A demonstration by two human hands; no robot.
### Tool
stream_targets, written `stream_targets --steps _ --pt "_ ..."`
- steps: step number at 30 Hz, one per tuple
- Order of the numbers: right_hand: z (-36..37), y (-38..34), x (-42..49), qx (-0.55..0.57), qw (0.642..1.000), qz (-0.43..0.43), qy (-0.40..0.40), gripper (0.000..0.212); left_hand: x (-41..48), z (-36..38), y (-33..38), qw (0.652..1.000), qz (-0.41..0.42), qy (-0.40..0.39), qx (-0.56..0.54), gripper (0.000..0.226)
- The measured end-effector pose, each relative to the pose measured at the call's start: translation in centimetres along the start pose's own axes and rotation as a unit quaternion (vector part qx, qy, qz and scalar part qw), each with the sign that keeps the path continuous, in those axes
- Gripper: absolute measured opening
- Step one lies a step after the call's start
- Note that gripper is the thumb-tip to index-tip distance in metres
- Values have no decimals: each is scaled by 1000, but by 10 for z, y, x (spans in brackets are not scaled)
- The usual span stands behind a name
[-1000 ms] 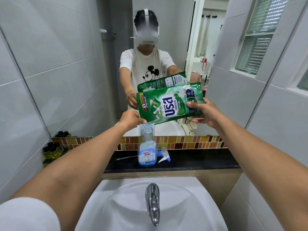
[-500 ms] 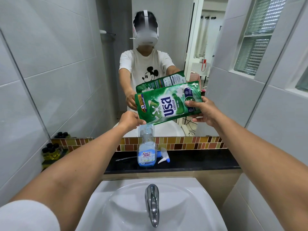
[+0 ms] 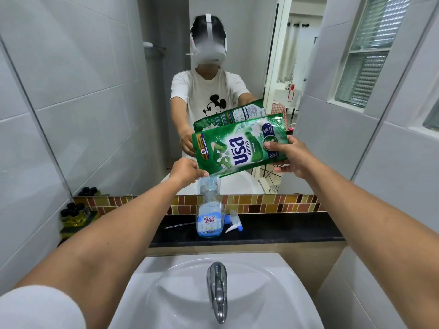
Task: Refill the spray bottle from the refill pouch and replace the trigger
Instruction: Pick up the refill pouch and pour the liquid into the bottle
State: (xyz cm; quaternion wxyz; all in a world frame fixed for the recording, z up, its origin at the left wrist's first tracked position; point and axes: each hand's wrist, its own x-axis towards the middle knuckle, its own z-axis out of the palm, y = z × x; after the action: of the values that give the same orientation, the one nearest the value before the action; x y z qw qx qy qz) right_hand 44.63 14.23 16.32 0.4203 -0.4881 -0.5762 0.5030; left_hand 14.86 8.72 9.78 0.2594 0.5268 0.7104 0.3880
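Observation:
A clear spray bottle [image 3: 210,218] with a blue label stands open-necked on the black ledge [image 3: 285,230], holding pale blue liquid in its lower part. Above it I hold a green refill pouch [image 3: 240,148] tilted, its lower left corner right over the bottle's neck. My left hand [image 3: 186,170] pinches that lower corner. My right hand [image 3: 288,155] grips the pouch's raised right end. The white and blue trigger [image 3: 234,224] with its thin tube lies on the ledge just behind and right of the bottle.
A white sink [image 3: 213,293] with a chrome tap [image 3: 217,293] sits below the ledge. Several small dark-capped yellow bottles [image 3: 73,214] stand at the ledge's left end. A mirror [image 3: 237,55] behind reflects a person and the pouch. Tiled walls close in on both sides.
The pouch has tipped a little steeper, its right end raised slightly, with its lower corner staying over the bottle's neck. The bottle and trigger have not moved.

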Motion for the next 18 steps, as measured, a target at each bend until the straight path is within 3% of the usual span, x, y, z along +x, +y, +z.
stream_targets --steps 18 --pt "4 -8 0 0 1000 -2 -4 67 0 -2 -1 1000 1 1 -10 27"
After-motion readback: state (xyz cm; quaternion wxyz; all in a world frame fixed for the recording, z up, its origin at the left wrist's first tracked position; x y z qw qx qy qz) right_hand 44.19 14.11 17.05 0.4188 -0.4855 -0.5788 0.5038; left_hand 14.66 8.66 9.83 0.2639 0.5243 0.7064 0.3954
